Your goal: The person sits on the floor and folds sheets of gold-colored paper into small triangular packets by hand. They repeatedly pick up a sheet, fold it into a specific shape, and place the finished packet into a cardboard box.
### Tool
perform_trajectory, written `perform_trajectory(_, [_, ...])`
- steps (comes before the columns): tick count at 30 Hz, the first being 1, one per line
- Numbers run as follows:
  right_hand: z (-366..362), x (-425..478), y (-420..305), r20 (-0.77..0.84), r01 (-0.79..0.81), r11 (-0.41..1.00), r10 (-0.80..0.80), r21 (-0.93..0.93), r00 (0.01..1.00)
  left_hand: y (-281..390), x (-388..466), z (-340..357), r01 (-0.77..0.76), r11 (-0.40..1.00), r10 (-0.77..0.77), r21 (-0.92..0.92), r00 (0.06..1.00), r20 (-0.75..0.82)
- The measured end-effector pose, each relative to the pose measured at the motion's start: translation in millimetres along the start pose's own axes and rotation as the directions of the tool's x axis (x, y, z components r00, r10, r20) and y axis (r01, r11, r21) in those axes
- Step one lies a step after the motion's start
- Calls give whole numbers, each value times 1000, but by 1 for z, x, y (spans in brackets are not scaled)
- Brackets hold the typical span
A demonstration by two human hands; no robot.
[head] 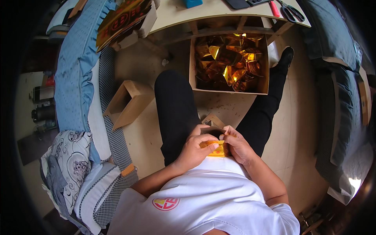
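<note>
Close to my belly I hold a small yellow-gold printed paper box [218,152], its grey inside facing up. My left hand [196,148] grips its left side, with the thumb on the printed front. On the opposite side, the fingers of my right hand [238,145] pinch the upper edge. Part of the box is hidden by my fingers. In front of my legs, beneath the table, a large cardboard carton [229,92] is filled with shiny gold folded paper pieces [230,57].
A cardboard box [132,101] lies open on the floor at left. Flat gold printed sheets [120,23] stand by the table [176,17]. Black-handled scissors [290,13] and a red-pink object [274,8] lie on it. Blue-covered seats [76,67] flank me; a patterned pillow [73,164] rests at left.
</note>
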State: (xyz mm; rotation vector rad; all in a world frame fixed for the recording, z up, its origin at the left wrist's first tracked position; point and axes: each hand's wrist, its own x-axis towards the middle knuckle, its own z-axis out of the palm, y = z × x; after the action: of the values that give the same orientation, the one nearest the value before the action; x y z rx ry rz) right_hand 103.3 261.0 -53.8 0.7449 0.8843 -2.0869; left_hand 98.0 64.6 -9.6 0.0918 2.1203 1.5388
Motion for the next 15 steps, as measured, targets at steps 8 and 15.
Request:
perform_trajectory(8, [13,3,-5,-51,26,999,-27,-31,998,0,-3,1,-31,999,31,39,999,-5])
perform_trajectory(15, [13,-4,1,-55,139,990,-141,-40,989,-4,-3,0,-77,997,77,5,995,-61])
